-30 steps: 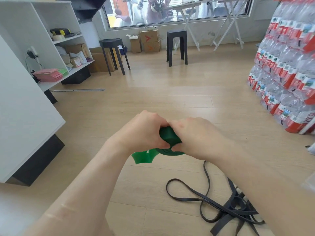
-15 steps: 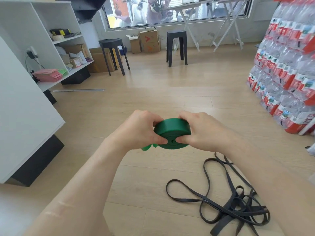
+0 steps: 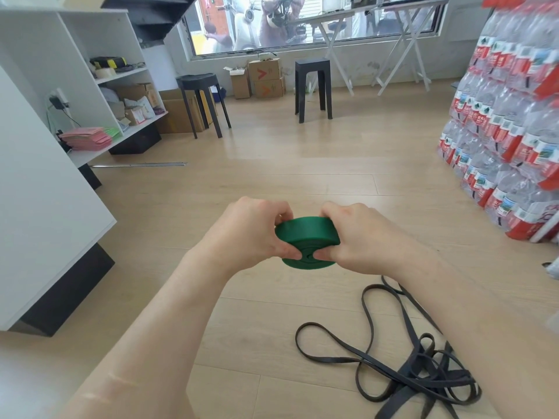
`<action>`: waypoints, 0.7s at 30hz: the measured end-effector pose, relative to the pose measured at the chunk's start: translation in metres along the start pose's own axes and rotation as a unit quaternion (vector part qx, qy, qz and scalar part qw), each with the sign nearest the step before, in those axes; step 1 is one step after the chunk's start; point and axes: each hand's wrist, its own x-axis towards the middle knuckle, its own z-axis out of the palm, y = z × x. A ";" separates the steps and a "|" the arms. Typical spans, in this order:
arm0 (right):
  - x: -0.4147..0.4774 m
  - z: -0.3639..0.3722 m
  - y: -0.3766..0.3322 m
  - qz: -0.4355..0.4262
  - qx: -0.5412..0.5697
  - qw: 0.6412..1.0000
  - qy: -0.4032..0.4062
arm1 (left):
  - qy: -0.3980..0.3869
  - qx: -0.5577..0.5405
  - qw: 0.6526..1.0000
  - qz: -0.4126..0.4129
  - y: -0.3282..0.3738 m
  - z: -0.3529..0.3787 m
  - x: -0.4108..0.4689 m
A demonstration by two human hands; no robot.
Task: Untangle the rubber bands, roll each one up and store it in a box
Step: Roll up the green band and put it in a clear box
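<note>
A white shelf unit (image 3: 60,40) stands at nine o'clock. Two black stools are on the wooden floor (image 3: 272,176): a round one (image 3: 201,86) at eleven o'clock and a square one (image 3: 313,68) at twelve.

Near the centre, the person's two hands meet on one green rubber band (image 3: 305,234), wound into a flat coil and held above the floor. The left hand (image 3: 251,234) grips its nine o'clock side. The right hand (image 3: 360,240) grips its three o'clock side. Both thumbs press the near face of the coil.

At five o'clock black rubber bands (image 3: 417,373) lie tangled in one heap on the floor, too knotted to count. Stacked packs of bottled water (image 3: 514,116) fill the three o'clock edge.
</note>
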 end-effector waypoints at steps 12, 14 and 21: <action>0.005 0.004 0.008 0.028 0.122 0.992 0.009 | 0.010 -0.139 0.990 -0.012 -0.008 0.002 0.003; 0.004 0.003 0.006 0.032 0.160 0.986 0.011 | 0.005 -0.160 0.987 -0.006 -0.009 0.001 0.004; 0.001 0.006 -0.006 0.033 0.111 0.993 -0.014 | -0.036 -0.104 0.994 0.010 -0.015 -0.001 0.003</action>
